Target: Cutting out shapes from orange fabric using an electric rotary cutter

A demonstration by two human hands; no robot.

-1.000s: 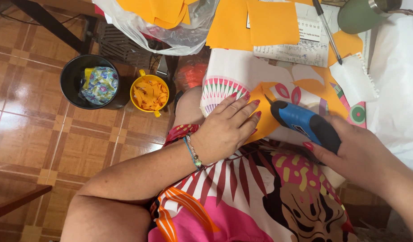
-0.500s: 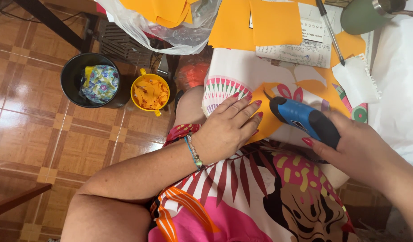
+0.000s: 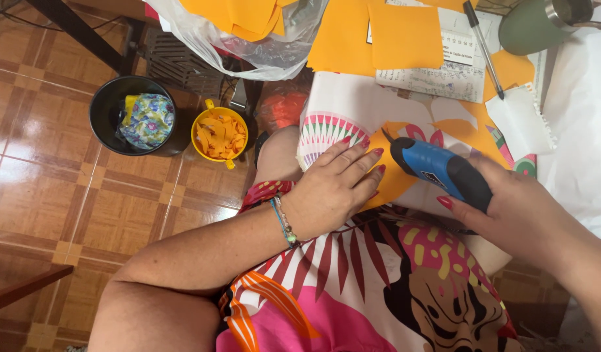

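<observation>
My left hand (image 3: 336, 186) lies flat, fingers together, pressing an orange sheet (image 3: 391, 176) onto the patterned white cloth (image 3: 339, 107) over my lap. My right hand (image 3: 519, 212) grips a blue and black electric cutter (image 3: 440, 171), whose tip sits at the orange sheet's upper edge, just right of my left fingertips. A beaded bracelet circles my left wrist.
More orange sheets (image 3: 378, 32) lie ahead with printed papers (image 3: 444, 72), a pen (image 3: 483, 49) and a green cup (image 3: 535, 23). A clear bag (image 3: 268, 55) holds orange pieces. On the tiled floor stand a black bucket (image 3: 105, 117) with cloth and a yellow cup (image 3: 220, 133) of orange scraps.
The cutter and my right hand have barely shifted; my left hand stays pressed on the orange sheet. The view has drifted slightly.
</observation>
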